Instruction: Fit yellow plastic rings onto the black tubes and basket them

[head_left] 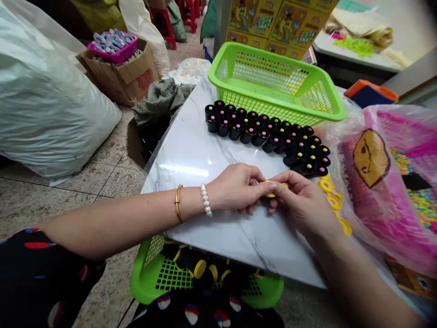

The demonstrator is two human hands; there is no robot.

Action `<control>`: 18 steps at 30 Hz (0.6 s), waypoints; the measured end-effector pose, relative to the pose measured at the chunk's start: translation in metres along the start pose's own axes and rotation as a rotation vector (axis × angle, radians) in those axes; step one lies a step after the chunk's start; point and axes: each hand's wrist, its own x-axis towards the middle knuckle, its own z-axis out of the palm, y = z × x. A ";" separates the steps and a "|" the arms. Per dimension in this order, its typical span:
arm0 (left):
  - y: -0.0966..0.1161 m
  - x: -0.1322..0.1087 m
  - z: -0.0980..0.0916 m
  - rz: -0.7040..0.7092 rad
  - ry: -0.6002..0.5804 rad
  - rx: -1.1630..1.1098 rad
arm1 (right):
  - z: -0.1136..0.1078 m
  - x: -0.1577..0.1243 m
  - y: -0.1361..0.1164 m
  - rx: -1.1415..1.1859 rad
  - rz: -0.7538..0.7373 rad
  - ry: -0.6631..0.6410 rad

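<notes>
My left hand (237, 187) and my right hand (300, 205) meet over a white marble-patterned board (194, 191), their fingertips pinching a small yellow ring (275, 187) between them. Much of the ring is hidden by my fingers. Just beyond my hands, several small black cylinders (262, 135) with pink and yellow centres stand in a curved double row on the board. Several loose yellow rings (332, 200) lie in a chain right of my right hand, at the board's edge.
A lime-green plastic basket (273, 77) stands behind the black cylinders. A second green basket (205, 282) below the board's front edge holds black and yellow pieces. A pink plastic bag (385, 182) lies at right. A white sack (44, 91) and a cardboard box (119, 73) stand on the tiled floor at left.
</notes>
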 end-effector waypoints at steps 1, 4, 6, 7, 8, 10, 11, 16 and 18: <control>0.001 0.002 -0.001 -0.044 -0.043 -0.102 | 0.000 0.000 -0.001 -0.014 0.006 -0.013; 0.002 0.007 -0.003 -0.115 -0.124 -0.269 | -0.001 -0.001 -0.003 -0.083 -0.021 -0.004; 0.003 0.008 -0.003 -0.120 -0.133 -0.272 | 0.000 -0.002 -0.003 -0.121 -0.044 0.019; 0.003 0.006 -0.001 -0.107 -0.122 -0.243 | 0.001 -0.003 -0.003 -0.125 -0.042 0.022; 0.002 0.003 0.000 -0.081 -0.099 -0.189 | 0.002 -0.004 -0.002 -0.118 -0.033 0.020; -0.002 -0.003 0.004 0.022 -0.003 -0.005 | 0.004 -0.006 0.001 -0.074 -0.018 0.027; -0.005 -0.006 0.006 0.097 0.064 0.103 | 0.005 -0.006 0.003 -0.028 -0.023 0.040; -0.019 -0.007 0.012 0.394 0.210 0.375 | -0.008 -0.009 0.007 0.217 -0.046 0.018; -0.020 -0.007 0.012 0.421 0.229 0.407 | -0.018 -0.012 0.005 0.261 -0.020 -0.025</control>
